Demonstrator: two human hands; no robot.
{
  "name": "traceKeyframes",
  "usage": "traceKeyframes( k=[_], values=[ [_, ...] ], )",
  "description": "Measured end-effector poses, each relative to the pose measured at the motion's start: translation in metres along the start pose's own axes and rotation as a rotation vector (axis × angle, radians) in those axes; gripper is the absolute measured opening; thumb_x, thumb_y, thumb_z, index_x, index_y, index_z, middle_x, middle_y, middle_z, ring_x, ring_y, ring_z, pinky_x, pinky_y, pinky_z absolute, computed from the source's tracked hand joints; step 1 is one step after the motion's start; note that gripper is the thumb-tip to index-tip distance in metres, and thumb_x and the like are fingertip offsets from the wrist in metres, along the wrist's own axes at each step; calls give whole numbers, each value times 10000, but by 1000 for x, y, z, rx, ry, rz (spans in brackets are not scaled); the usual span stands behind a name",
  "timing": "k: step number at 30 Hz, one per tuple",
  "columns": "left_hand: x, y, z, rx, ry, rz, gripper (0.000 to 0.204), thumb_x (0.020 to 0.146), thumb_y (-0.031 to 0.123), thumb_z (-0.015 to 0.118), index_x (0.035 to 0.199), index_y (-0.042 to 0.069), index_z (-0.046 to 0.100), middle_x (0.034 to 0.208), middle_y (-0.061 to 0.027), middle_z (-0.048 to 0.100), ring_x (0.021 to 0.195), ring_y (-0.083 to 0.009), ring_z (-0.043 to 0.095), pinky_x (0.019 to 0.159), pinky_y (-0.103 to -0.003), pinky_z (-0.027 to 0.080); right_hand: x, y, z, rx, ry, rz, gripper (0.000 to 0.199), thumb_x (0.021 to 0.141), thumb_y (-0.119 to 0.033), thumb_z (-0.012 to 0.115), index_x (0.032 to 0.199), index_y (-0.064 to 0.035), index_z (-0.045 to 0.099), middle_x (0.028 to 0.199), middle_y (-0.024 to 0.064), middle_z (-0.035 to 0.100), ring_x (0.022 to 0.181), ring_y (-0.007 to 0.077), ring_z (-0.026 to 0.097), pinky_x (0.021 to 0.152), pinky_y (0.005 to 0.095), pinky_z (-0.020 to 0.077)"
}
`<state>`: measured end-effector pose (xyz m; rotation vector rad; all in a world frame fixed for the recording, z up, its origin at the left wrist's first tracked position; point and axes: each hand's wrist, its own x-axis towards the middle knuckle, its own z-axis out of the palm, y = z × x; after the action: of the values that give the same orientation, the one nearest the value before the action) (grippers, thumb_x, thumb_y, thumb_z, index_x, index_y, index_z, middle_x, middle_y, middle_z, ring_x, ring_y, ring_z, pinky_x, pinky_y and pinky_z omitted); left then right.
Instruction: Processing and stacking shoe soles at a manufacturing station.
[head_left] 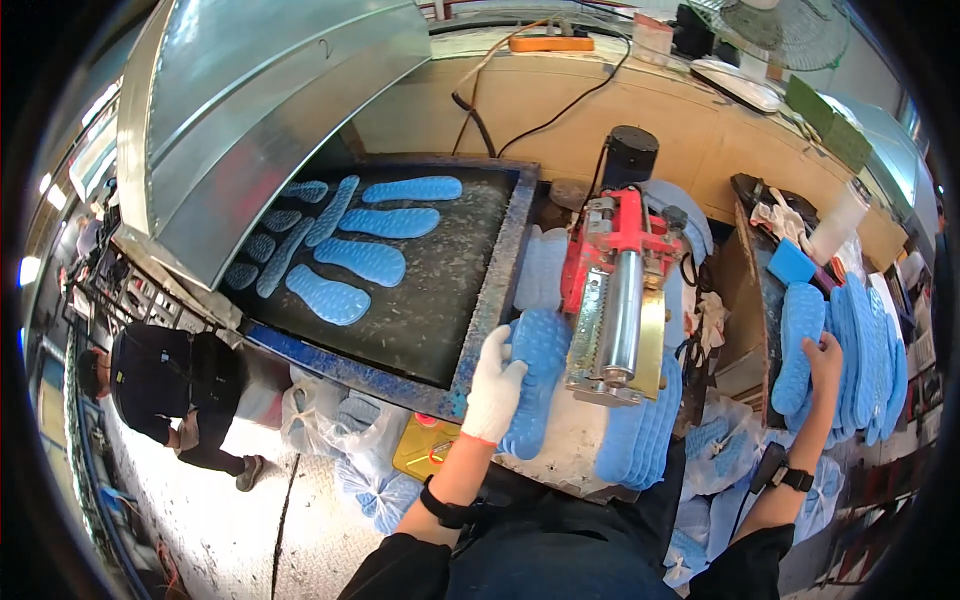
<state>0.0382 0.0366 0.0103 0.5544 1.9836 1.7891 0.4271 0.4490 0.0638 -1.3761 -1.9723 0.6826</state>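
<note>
Left hand (492,388), gloved, set against the near-left edge of a dimpled blue insole (537,385) on the pale bench (575,440); thumb lies along that edge, but cannot tell whether the fingers are clamped or only steadying it. Right hand (826,362), bare, reaches far out and pinches the edge of a second insole (797,335), beside an upright-leaning row of insoles (870,350) on the side bench (767,370).

The first insole lies just left of the red machine's (620,235) metal roller (624,315); more insoles (635,430) fan out on the roller's other side.

Hazards, as judged: gloved fingertips sit near the roller; if it turns, loose knit could catch; a careless tug by the right hand could topple the leaning row, since the pieces prop one another; arms spread wide, so attention splits, and the left insole could skew if nudged unseen.
</note>
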Motion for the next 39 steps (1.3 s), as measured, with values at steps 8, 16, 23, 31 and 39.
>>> traceKeyframes(
  k=[8,16,23,31,39],
  values=[
    [62,92,-96,208,-100,278,497,756,-68,425,1241,-37,526,1138,-119,620,1051,-179,582,933,-284,436,-56,-71,-7,645,87,33,116,932,-166,597,1001,-76,575,814,-55,537,680,67,481,657,223,386],
    [176,86,-91,636,-642,183,492,695,-61,414,1145,-27,611,1105,-134,645,1067,-226,583,932,-305,429,-144,-136,30,1406,146,280,457,968,-165,543,1385,-53,396,1161,47,590,905,128,554,692,252,482],
    [201,48,-51,1108,-620,391,475,739,-11,431,1150,101,642,1144,-152,629,1070,-328,588,911,-388,453,-179,-119,34,1624,-242,75,396,952,-130,546,1329,-51,455,1162,82,608,880,160,576,691,253,483],
    [189,24,-53,1227,-422,636,372,814,39,461,1115,156,647,1143,-141,597,1068,-346,574,878,-459,451,-216,-180,56,1592,-385,-11,522,787,-42,658,1274,-4,474,1143,147,612,984,261,633,796,397,552],
    [186,27,-54,1216,-191,838,132,765,25,532,821,110,616,926,-120,564,928,-333,545,788,-430,443,-250,-225,84,1301,-721,-70,502,768,38,624,1246,21,468,1137,211,605,1013,360,627,860,516,536]
  ],
)
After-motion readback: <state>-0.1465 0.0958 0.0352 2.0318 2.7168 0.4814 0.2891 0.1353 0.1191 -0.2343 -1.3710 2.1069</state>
